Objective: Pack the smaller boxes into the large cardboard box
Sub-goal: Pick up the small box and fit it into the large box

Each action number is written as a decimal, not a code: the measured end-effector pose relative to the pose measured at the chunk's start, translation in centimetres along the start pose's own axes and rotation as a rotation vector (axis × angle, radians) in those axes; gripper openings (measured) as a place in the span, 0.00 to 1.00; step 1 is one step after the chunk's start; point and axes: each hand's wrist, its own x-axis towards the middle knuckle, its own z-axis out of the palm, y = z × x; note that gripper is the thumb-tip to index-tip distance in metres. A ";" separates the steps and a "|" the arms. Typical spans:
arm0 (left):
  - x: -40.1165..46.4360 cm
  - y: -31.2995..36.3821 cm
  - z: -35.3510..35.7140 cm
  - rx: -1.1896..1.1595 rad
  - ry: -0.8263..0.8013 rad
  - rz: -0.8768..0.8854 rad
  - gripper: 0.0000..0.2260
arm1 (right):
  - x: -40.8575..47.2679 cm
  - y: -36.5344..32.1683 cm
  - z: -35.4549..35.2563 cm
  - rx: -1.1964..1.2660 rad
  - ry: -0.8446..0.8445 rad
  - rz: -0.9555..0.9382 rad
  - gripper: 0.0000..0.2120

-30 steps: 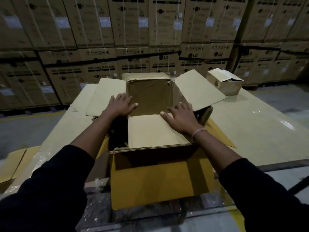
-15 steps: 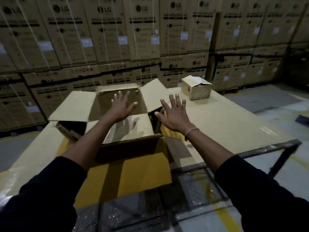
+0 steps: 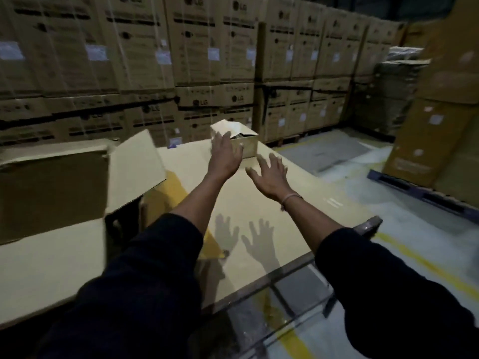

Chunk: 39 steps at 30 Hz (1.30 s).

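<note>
The large cardboard box (image 3: 51, 193) stands at the left with its flaps spread open; its inside is mostly hidden. A small cardboard box (image 3: 247, 142) with a loose top flap sits at the far end of the cardboard-covered table (image 3: 311, 200). My left hand (image 3: 224, 154) is stretched out with fingers spread, its fingertips overlapping the small box's left side; contact is unclear. My right hand (image 3: 270, 174) hovers with fingers spread just short of the small box, holding nothing.
Tall stacks of LG cartons (image 3: 181, 60) fill the wall behind the table. More cartons (image 3: 435, 120) stand on a pallet at the right. A metal frame edge (image 3: 368, 224) borders the table's near right side, above a floor with yellow lines (image 3: 425, 273).
Both hands left the large box's flaps and swung right toward the small box. The view turned right, so the large box now sits at the left edge.
</note>
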 end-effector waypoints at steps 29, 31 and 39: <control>33.0 -16.6 28.4 0.038 -0.041 -0.379 0.27 | 45.7 29.6 8.2 0.200 -0.326 0.052 0.33; 35.1 -17.6 29.3 0.055 -0.047 -0.386 0.27 | 48.4 29.9 9.7 0.210 -0.361 0.044 0.33; 48.9 -22.8 29.2 0.162 0.032 -0.421 0.25 | 63.7 25.6 14.3 0.253 -0.354 -0.043 0.33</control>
